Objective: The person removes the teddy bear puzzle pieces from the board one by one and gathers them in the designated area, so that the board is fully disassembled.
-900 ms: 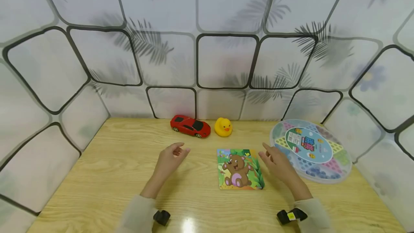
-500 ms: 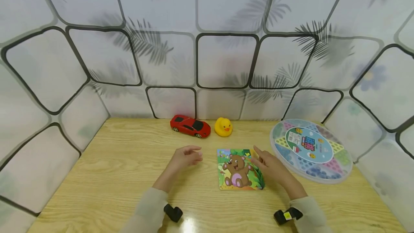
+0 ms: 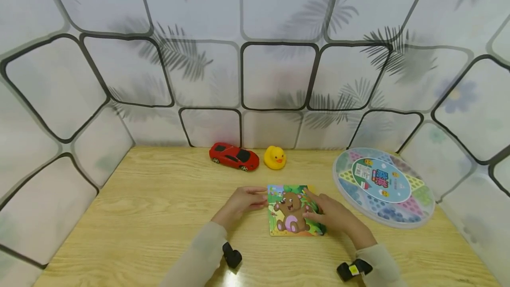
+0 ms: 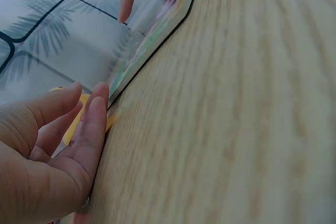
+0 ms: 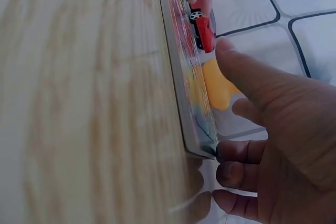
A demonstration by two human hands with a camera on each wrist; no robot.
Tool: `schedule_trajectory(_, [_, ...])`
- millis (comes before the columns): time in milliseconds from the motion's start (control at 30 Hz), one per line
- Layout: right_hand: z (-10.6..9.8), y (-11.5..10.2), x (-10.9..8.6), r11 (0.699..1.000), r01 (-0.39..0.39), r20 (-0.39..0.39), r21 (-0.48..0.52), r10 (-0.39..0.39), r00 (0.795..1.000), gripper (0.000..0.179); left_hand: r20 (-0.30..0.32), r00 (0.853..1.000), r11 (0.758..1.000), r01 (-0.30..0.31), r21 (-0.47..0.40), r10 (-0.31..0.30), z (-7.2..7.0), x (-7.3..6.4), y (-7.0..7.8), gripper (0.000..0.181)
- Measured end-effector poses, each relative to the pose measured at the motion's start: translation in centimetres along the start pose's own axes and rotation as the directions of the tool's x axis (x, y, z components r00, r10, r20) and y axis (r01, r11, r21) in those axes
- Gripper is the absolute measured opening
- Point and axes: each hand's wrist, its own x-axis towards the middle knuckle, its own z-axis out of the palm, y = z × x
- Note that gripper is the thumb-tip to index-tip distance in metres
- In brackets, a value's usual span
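Observation:
A flat square board [image 3: 291,216] with a cartoon bear on it lies on the table in the head view; its thick edge shows in the right wrist view. My left hand [image 3: 244,203] is at its left edge, fingertips right at the rim and fingers loosely extended. Over the right side of the board is my right hand [image 3: 332,214], thumb and fingers spread. In the right wrist view, the fingers of the right hand [image 5: 283,124] lie beside the board's corner, with the thumb apart from them. The left hand [image 4: 58,156] has its fingertips by the board's near end.
A red toy car [image 3: 234,157] and a yellow rubber duck [image 3: 275,157] stand at the back of the wooden table [image 3: 159,189]. To the right lies a round, clear-lidded box [image 3: 382,185] with colourful patterned sections. Patterned cloth walls [image 3: 279,74] enclose the back and sides.
My left hand has moved right, up to the board's left edge. My right hand has shifted left from beside the board to over its right side. The board, car, duck and box stay put.

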Motion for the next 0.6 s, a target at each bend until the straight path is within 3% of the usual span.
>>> schedule_trajectory(133, [0.2, 0.0, -0.1, 0.999, -0.005, 0.026, -0.032, 0.005, 1.000, 0.080, 0.004, 1.000, 0.999, 0.029, 0.035, -0.029, 0.5, 0.6, 0.1, 0.039])
schedule_trajectory(333, [0.5, -0.2, -0.3, 0.997, 0.010, 0.059, -0.073, -0.006, 0.998, 0.087, -0.023, 0.999, 0.982, 0.048, 0.180, -0.044, 1.4, 1.2, 0.0, 0.040])
schedule_trajectory(600, [0.5, -0.4, -0.2, 0.994, 0.024, 0.047, -0.104, -0.020, 0.999, 0.084, -0.057, 0.997, 0.950, -0.025, 0.310, 0.045, 1.9, 1.3, -0.1, 0.040])
